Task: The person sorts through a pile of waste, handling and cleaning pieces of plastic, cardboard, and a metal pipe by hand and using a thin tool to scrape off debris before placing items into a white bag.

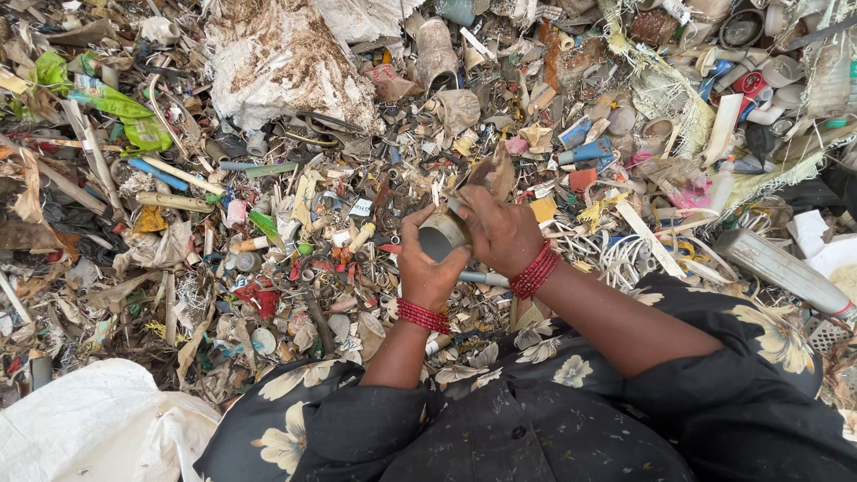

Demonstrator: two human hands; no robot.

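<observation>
Two bare hands, left (430, 266) and right (500, 230), hold a closed grip on a dull grey metal can (443, 236) above mixed plastic scrap (295, 250); its cut rim could slice unprotected fingers.

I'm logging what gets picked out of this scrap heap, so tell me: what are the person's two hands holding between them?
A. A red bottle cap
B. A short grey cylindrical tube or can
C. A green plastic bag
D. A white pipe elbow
B: the left hand and the right hand both grip a short grey cylindrical tube or can, its open round end facing the camera, above the heap of mixed scrap.
</observation>
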